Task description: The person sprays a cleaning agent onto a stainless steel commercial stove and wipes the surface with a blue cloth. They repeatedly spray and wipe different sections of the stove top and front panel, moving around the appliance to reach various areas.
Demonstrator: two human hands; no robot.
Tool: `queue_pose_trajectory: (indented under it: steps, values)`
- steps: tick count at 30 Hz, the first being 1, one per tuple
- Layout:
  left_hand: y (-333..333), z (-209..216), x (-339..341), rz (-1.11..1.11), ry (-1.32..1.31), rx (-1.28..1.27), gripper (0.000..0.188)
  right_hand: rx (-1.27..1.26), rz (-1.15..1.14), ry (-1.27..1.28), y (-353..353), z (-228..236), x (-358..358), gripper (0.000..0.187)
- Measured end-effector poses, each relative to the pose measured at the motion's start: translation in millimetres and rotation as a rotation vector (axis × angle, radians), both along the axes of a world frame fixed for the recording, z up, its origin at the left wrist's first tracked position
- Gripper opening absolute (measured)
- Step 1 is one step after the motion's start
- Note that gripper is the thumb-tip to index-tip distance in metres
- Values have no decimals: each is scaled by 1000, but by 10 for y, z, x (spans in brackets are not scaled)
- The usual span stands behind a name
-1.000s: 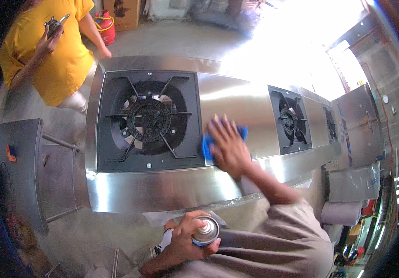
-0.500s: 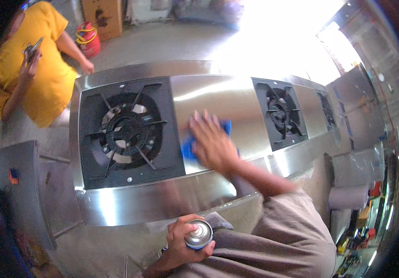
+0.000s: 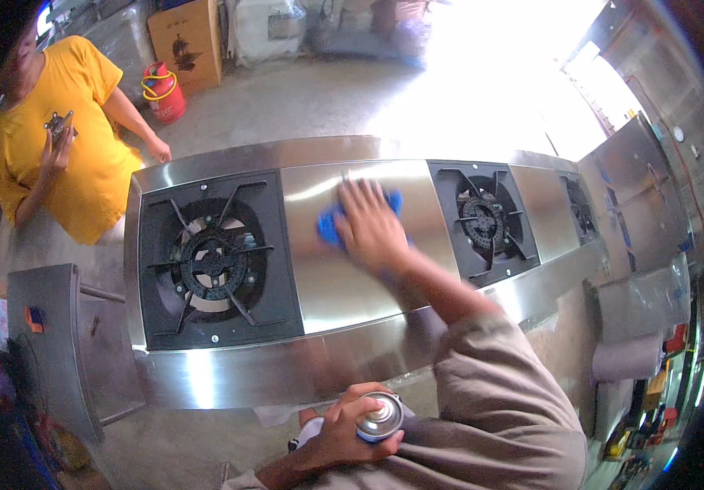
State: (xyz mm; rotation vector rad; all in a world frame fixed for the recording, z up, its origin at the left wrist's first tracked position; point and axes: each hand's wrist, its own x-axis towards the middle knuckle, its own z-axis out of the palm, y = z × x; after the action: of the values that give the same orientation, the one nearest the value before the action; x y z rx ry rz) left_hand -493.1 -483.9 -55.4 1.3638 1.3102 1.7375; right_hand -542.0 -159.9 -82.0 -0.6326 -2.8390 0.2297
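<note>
A stainless steel stove (image 3: 319, 286) stretches across in front of me, with black burners set into its top. On the bare steel panel between the left burner (image 3: 215, 269) and the middle burner (image 3: 483, 216), my right hand (image 3: 371, 227) presses a blue cloth (image 3: 330, 226) flat; the palm covers part of it. My left hand (image 3: 340, 433) is wrapped round a spray can (image 3: 385, 423) close to my body. The can's silver domed top faces up, with the index finger near its nozzle.
A person in a yellow shirt (image 3: 62, 131) stands at the stove's left end, holding a small dark object up. Behind them are a red gas cylinder (image 3: 163, 94) and a cardboard box (image 3: 186, 49). A grey metal cabinet (image 3: 50, 343) stands left; wrapped rolls (image 3: 626, 357) lie right.
My right hand and the cloth have shifted toward the far edge of the panel. The spray can in my left hand now sits slightly lower and further right. The whole view has tilted somewhat.
</note>
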Motion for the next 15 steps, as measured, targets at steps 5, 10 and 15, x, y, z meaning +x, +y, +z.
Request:
queue_pose_trajectory:
  steps: [5, 10, 15]
  values:
    - [212, -24, 130, -89, 5, 61, 73, 22, 113, -154, -537, 56, 785, 70]
    - [424, 101, 123, -59, 156, 57, 75, 109, -219, 4, 1291, 27, -513, 70]
    - [395, 83, 169, 111, 124, 29, 75, 128, -112, 6, 841, -100, -183, 72]
